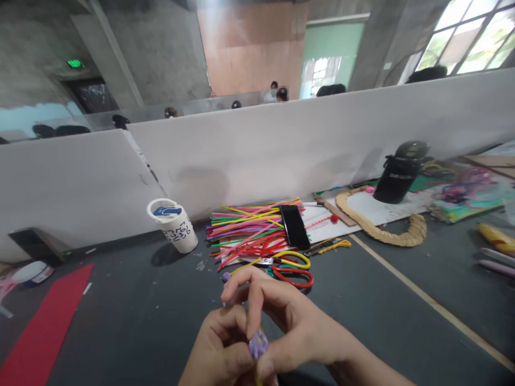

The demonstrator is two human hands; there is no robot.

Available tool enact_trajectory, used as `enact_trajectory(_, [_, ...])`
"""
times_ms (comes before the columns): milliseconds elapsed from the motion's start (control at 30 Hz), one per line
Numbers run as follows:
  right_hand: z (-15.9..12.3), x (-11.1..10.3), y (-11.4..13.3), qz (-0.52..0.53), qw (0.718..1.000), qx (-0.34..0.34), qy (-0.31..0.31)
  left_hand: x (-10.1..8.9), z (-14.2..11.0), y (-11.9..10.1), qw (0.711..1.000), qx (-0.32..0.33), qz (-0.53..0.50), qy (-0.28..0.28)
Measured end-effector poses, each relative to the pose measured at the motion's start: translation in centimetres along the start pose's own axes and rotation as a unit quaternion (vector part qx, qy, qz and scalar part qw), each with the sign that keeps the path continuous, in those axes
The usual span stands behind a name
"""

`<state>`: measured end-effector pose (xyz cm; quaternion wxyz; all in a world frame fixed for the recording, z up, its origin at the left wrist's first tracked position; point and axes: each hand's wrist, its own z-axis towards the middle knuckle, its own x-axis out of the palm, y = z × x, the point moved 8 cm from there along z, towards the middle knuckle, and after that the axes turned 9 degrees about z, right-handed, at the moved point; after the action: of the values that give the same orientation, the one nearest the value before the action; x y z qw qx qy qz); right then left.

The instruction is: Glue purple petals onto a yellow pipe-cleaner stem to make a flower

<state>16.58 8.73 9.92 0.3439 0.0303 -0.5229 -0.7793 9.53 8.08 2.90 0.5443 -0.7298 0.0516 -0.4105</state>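
Between the left hand point(220, 343) and right hand point(295, 316), a bud point(258, 344) is mottled purple. Just beyond them, handles point(309, 261) are yellow and red; behind these, stems point(245, 225) stripe pink, green, yellow, purple and red beside a black phone point(295, 228). Left of the hands, a white cup point(183, 236) bears dark lettering; farther left, a strip point(48, 327) is plain red.

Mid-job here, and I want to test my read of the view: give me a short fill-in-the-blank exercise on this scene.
1. The small piece between the fingertips of the left hand and right hand is mostly ____ in colour.
2. The scissors have one yellow handle loop and one ____ loop.
3. The phone lies at the ____ end of the coloured sticks.
4. The bottle is ____ in colour.

Missing words: purple; red; right; black.
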Motion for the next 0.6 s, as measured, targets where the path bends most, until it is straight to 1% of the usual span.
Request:
enact_trajectory(67, [0.0,-0.2,0.0,-0.002,1.0,0.0,-0.006,-0.5,-0.3,-0.3,0.999,-0.011,0.009,-0.046])
enact_trajectory(133, [0.1,-0.3,0.0,-0.014,1.0,-0.001,-0.009,-0.5,-0.5,-0.9,0.998,-0.013,0.015,-0.061])
enact_trajectory(267, [0.1,-0.5,0.2,-0.063,0.998,-0.003,-0.013,-0.2,-0.6,-1.2,0.998,-0.022,0.016,-0.049])
enact_trajectory(367, [0.0,-0.6,0.5,-0.111,0.993,-0.006,-0.03,-0.3,-0.5,-1.0,0.998,-0.031,0.0,-0.056])
enact_trajectory(433, [0.0,-0.7,0.8,-0.145,0.988,-0.013,-0.044,-0.3,-0.4,-0.9,0.998,-0.036,-0.009,-0.059])
enact_trajectory(533, [-0.1,-0.6,1.1,-0.182,0.981,-0.032,-0.056,0.1,-0.5,-0.9,0.998,-0.049,-0.016,-0.042])
enact_trajectory(600, [-0.2,-0.7,1.3,-0.196,0.977,-0.045,-0.064,0.2,-0.6,-0.9,0.997,-0.057,-0.016,-0.04])
